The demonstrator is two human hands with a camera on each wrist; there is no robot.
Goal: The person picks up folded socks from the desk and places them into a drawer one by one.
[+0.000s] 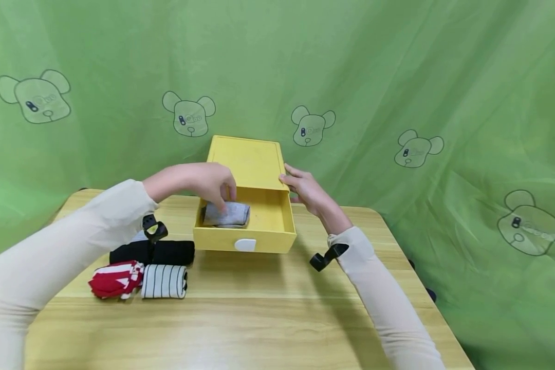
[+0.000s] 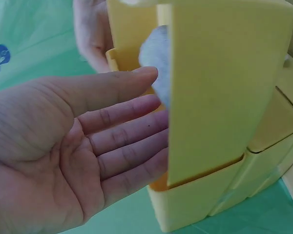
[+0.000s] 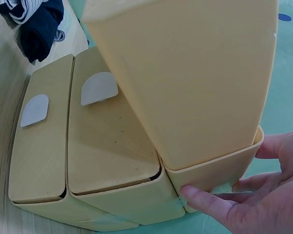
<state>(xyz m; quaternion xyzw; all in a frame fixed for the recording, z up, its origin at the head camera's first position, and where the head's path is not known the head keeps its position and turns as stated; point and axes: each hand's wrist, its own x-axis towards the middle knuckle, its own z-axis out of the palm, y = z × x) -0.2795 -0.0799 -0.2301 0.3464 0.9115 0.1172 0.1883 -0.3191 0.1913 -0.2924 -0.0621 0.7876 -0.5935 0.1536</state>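
Note:
A yellow drawer unit [image 1: 247, 159] stands at the back of the table with its top drawer [image 1: 219, 240] pulled out. Inside the drawer's left part lies a folded grey cloth [image 1: 236, 213]. My left hand [image 1: 213, 182] reaches over the drawer, fingertips down at the cloth. In the left wrist view its fingers look nearly straight, partly hidden behind the drawer wall, with the thumb beside the cloth. My right hand [image 1: 311, 192] rests against the unit's right side near the top edge. The right wrist view shows its extended fingers [image 3: 205, 201] touching the casing.
Left of the unit lie a rolled black cloth [image 1: 173, 253], a red and white cloth bundle [image 1: 116, 280] and a striped white roll [image 1: 163, 281] on the wooden table [image 1: 259, 329]. Two lower drawers [image 3: 107, 146] are shut. A green curtain [image 1: 259, 61] hangs behind.

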